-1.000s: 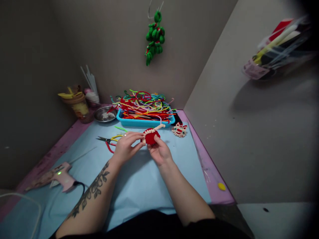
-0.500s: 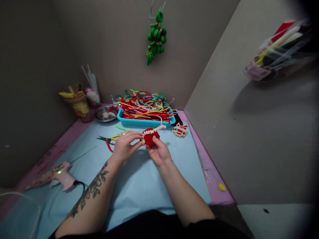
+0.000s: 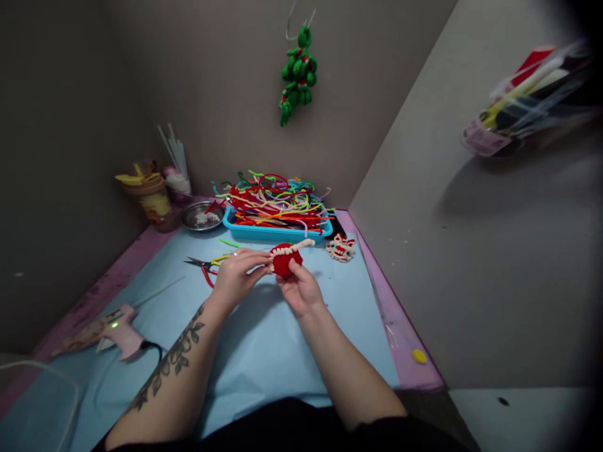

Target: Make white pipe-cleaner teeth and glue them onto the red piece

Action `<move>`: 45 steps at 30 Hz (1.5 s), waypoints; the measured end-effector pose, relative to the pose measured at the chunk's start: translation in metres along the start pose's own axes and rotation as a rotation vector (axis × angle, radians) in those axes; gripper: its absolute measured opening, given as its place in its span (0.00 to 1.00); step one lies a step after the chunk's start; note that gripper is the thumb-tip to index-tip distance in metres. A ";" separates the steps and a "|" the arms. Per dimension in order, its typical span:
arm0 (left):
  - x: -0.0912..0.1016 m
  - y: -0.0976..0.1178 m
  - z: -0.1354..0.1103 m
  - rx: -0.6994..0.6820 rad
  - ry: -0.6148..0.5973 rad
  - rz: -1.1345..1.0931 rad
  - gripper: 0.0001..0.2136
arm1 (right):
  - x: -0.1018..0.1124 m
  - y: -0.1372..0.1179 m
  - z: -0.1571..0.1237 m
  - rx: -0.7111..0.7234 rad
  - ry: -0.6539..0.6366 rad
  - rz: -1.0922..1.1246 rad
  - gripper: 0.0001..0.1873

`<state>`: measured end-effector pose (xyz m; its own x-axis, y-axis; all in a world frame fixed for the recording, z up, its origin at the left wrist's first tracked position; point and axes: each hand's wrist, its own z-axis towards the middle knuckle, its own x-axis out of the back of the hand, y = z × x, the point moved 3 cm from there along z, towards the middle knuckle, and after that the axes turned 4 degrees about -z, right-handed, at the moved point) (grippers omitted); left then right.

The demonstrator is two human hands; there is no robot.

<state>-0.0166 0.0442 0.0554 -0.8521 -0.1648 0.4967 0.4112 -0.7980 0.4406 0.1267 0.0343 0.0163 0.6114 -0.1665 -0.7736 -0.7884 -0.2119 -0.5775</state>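
A round red fuzzy piece (image 3: pixel 284 261) is held up over the table between both hands. Along its upper edge runs a cream wavy pipe-cleaner trim (image 3: pixel 288 249), whose loose end sticks out to the upper right. My left hand (image 3: pixel 238 276) pinches the trim and the left rim of the piece with fingertips and thumb. From the lower right, my right hand (image 3: pixel 302 285) grips the piece, thumb on its front and fingers behind. Scissors (image 3: pixel 202 263) with red and yellow handles lie just past my left hand, partly hidden by it.
Behind the hands stands a blue tray (image 3: pixel 277 232) heaped with colourful pipe cleaners. A metal dish (image 3: pixel 202 216) sits left of it, a cream-and-red fuzzy face (image 3: pixel 340 248) right. A pink glue gun (image 3: pixel 120 329), its light green, lies at left. A yellow disc (image 3: pixel 419 356) lies at the right edge.
The whole view has shifted very slightly. Both hands keep the same hold on the red piece and its cream trim.
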 end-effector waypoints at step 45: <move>-0.006 0.033 0.006 0.069 0.185 0.204 0.06 | -0.010 0.014 -0.007 0.238 -0.067 -0.109 0.17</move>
<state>0.0038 0.0221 0.0714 -0.7916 -0.4261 0.4379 0.5958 -0.6973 0.3984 0.1097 0.0263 0.0178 0.6941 -0.0894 -0.7143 -0.7166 0.0087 -0.6974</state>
